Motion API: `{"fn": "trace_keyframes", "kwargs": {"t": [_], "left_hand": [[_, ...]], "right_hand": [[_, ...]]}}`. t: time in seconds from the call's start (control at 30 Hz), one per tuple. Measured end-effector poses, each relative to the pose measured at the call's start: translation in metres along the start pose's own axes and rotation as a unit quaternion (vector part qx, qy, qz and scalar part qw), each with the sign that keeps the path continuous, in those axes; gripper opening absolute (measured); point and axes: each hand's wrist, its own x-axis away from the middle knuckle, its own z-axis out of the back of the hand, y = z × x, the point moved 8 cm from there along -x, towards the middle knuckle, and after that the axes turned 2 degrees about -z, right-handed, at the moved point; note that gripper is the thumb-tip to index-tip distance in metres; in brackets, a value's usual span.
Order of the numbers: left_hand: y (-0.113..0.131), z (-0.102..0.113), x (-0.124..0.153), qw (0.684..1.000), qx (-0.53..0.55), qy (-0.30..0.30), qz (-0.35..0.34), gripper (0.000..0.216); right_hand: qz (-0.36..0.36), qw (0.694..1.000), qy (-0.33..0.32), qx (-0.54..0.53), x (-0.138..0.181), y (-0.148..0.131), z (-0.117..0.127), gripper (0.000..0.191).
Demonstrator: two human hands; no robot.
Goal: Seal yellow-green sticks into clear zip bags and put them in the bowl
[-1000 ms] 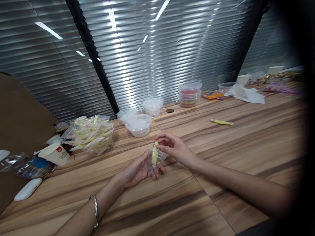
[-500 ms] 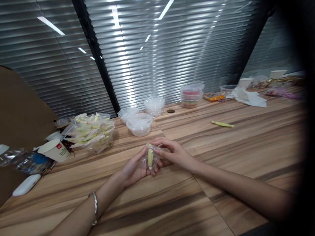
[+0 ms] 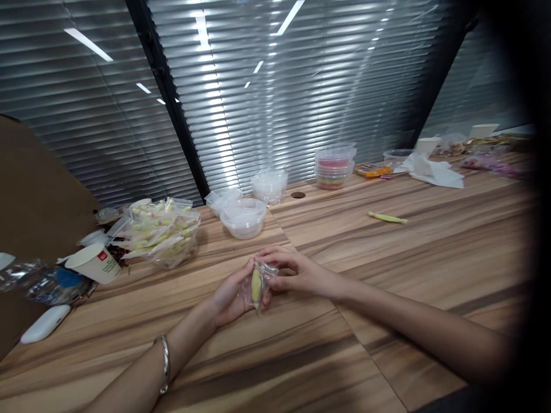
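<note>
Above the wooden table, my left hand (image 3: 230, 298) holds a small clear plastic bag (image 3: 267, 274) from the left and below. Inside the bag is a yellow-green, slender piece (image 3: 256, 285) with narrow ends, standing nearly upright. My right hand (image 3: 297, 272) is closed on the bag's right side, fingers and thumb at its upper edge. A second yellow-green slender piece (image 3: 387, 218) lies loose on the table to the right. At the left, a clear tub heaped with bagged yellow-green pieces (image 3: 161, 229) stands beyond my left hand.
Clear round plastic tubs (image 3: 243, 219) stand near the blinds, with a lidded stack (image 3: 334, 166) further right. A paper cup (image 3: 95, 264) tilts at the left, near a white case (image 3: 45, 324). White tissue (image 3: 434, 170) lies at the back right, past an orange item (image 3: 377, 171).
The bag has shifted slightly left and turned in my hands, and the piece inside now sits a little lower. My right fingers have moved down along the bag's side.
</note>
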Motion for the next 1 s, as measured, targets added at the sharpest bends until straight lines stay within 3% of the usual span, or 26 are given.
{"fn": "trace_keyframes", "kwargs": {"t": [0.47,0.57,0.67,0.83,1.0], "left_hand": [[-0.002,0.0,0.0,0.999,-0.045,0.023,-0.001,0.04],[-0.001,0.003,-0.002,0.999,-0.03,0.037,-0.007,0.039],[0.004,0.005,-0.003,0.998,-0.02,0.054,-0.032,0.035],[0.011,0.006,-0.003,0.994,-0.039,0.057,-0.079,0.028],[0.011,0.011,-0.001,0.992,-0.043,0.087,-0.08,0.033]], "right_hand": [[-0.004,0.997,-0.053,-0.05,0.002,0.002,-0.006,0.028],[0.012,1.0,-0.028,-0.001,0.0,0.008,-0.006,0.029],[0.032,0.993,0.037,0.107,-0.001,0.012,0.001,0.03],[0.024,0.963,0.091,0.254,-0.003,0.011,0.024,0.036],[0.014,0.861,0.158,0.484,-0.002,0.007,0.072,0.038]]}}
